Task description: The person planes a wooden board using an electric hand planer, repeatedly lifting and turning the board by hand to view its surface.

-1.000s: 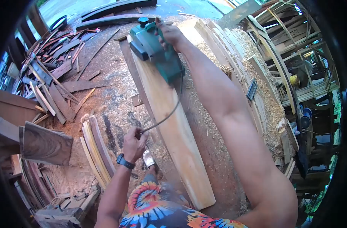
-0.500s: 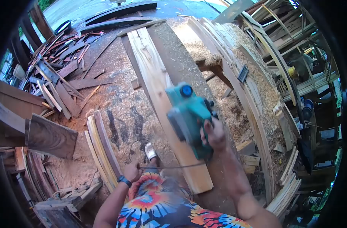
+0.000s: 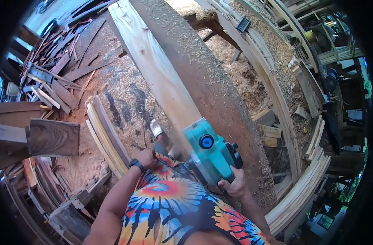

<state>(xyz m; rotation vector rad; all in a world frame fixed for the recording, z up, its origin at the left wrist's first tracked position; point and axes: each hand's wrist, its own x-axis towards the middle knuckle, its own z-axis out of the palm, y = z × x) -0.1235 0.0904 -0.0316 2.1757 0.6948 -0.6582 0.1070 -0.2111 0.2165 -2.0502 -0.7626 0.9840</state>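
A green electric planer [image 3: 211, 153] with a blue-topped round knob rests on the near end of a long pale board [image 3: 154, 69]. My right hand [image 3: 234, 183] is wrapped round the planer's rear handle. The board lies lengthwise on a brown workbench [image 3: 219, 94] strewn with shavings. My left hand [image 3: 145, 158], with a dark watch at the wrist, is closed beside my patterned shirt, left of the planer. A thin cord shows near it, but what lies inside its fingers is hidden.
Curved boards [image 3: 107, 136] stand at the left, near a dark wood panel [image 3: 54, 136]. Scrap wood [image 3: 52, 87] is heaped at the upper left. Long curved planks [image 3: 272, 94] run along the right, with a small dark tray [image 3: 243, 24] on them.
The planer and my right hand have come back from the board's far end to its near end. My left hand is lower and nearer my body. The view has shifted.
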